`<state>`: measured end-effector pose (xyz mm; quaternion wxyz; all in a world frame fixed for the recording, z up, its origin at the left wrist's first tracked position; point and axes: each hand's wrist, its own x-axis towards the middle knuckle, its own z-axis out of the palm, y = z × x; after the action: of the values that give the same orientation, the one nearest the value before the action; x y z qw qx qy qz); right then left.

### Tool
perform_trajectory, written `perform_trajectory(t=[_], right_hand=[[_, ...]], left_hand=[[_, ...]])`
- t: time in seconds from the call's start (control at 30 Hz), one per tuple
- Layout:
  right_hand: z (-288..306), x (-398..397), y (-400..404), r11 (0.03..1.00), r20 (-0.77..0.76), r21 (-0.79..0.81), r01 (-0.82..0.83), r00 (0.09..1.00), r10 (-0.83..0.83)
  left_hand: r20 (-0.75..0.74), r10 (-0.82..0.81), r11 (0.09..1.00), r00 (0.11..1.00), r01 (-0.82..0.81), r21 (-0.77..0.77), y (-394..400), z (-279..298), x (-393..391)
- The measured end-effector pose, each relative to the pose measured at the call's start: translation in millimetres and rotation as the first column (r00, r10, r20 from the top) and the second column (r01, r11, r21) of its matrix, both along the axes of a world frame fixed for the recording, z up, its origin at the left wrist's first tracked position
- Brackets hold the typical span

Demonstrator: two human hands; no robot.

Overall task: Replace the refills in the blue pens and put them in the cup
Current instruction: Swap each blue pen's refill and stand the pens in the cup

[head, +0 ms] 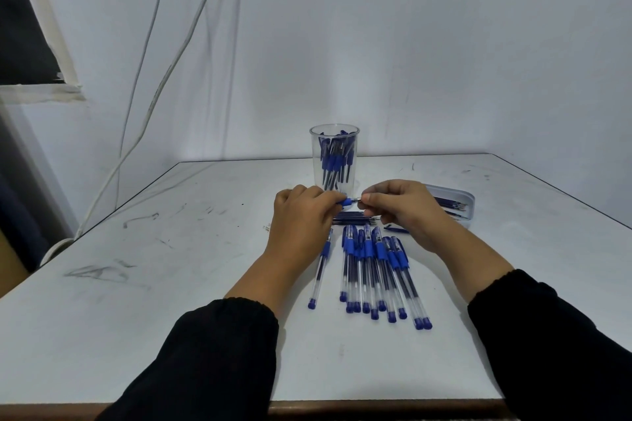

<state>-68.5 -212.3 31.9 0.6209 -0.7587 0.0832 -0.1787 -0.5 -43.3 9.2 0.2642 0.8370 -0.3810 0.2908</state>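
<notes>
Scuffed white table point(136, 284) against a pale blue-white wall point(444, 44), marked all over with grey pen strokes and smudges. White cables point(164, 79) hanging down the wall at left and running off past the table's left edge. Dark window frame point(24, 10) at upper left.

Near the far edge, at centre: clear plastic cup point(334, 155), upright, holding a bunch of blue pens. Just in front of the cup, both hands raised over the table. Left hand point(301, 215) curled round a blue pen point(345, 202), only its blue grip section showing past the fingers. Right hand point(400, 205) pinching the silver tip at the end of that pen between thumb and forefinger.

Under the hands, a small pile of dark refills point(352, 217) lying crosswise. Toward the right edge, a flat white tray point(466, 207) with more refills, partly hidden by the right hand. Between hands and near edge, a row of capped blue pens point(376, 270) lying side by side, one pen point(321, 268) apart at left. Loose blue cap point(396, 229) beside the right wrist.

Black sleeves point(212, 359) on both arms. No readable writing on pens or cup.
</notes>
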Motion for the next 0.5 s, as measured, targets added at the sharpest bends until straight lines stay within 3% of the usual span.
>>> perform_trajectory(t=[0.33,0.5], right_hand=[[-0.4,0.1,7.2,0.987,-0.028,-0.152,0.047,0.998,-0.052],[3.0,-1.7,6.8,0.991,-0.014,-0.13,0.032,0.999,-0.034]], left_hand=[[0.108,-0.054,0.996,0.993,0.061,-0.058,-1.5,-3.0,2.0],[0.083,-0.04,0.996,0.996,0.047,-0.077,-1.4,-2.9,3.0]])
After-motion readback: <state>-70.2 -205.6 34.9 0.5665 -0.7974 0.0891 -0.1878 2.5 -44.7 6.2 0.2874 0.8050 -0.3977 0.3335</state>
